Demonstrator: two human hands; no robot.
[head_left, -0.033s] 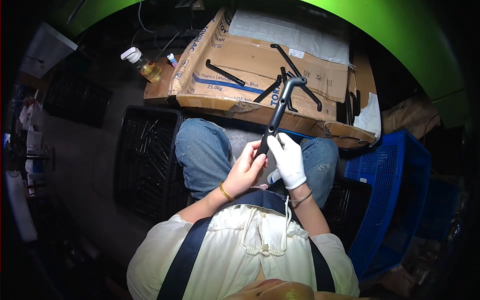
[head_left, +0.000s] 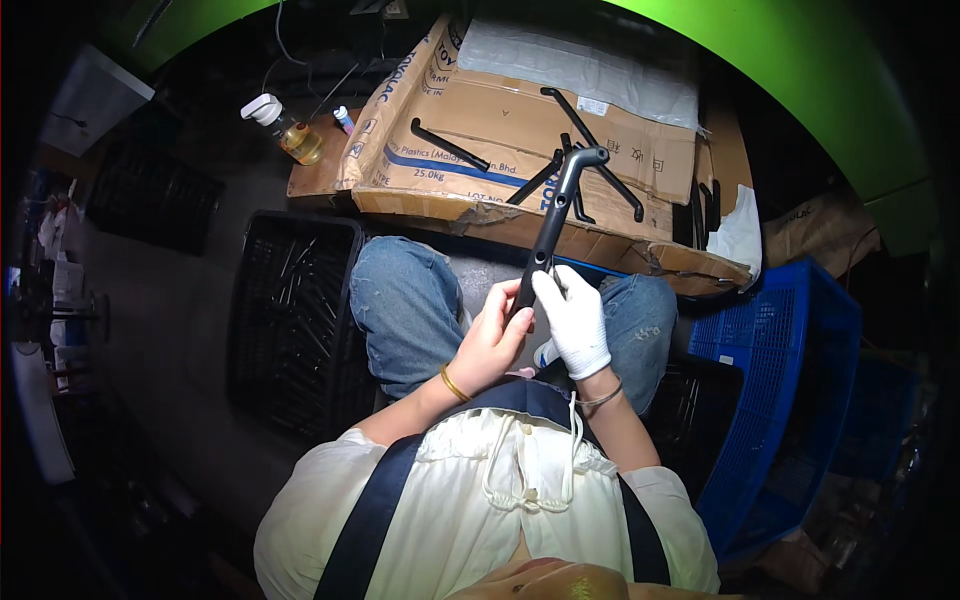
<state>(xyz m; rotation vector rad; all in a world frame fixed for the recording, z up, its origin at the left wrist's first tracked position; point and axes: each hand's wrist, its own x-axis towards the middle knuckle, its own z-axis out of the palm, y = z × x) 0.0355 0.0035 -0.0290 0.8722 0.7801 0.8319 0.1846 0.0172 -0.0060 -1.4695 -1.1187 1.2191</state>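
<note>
A long black bar (head_left: 549, 235) with round holes and a short bent end stands tilted before me, its top reaching over the cardboard. My bare left hand (head_left: 492, 338) grips its lower end from the left. On the other side my right hand (head_left: 577, 320), in a white glove, holds the same end, fingers closed against it. The bar's bottom is hidden between my hands. Beyond it, similar black bars lie on the flattened cardboard (head_left: 480, 125): one apart at the left (head_left: 450, 146), several crossing near the middle (head_left: 622, 195).
To my left a black crate (head_left: 245, 330) is filled with dark bars. A blue plastic crate (head_left: 745, 400) stands at my right. A pump bottle of yellow liquid (head_left: 302, 142) is beside the cardboard's left edge. A white sheet (head_left: 580, 70) covers its far side.
The bar's bent top has tipped slightly left and up. Both hands keep their hold on its lower end.
</note>
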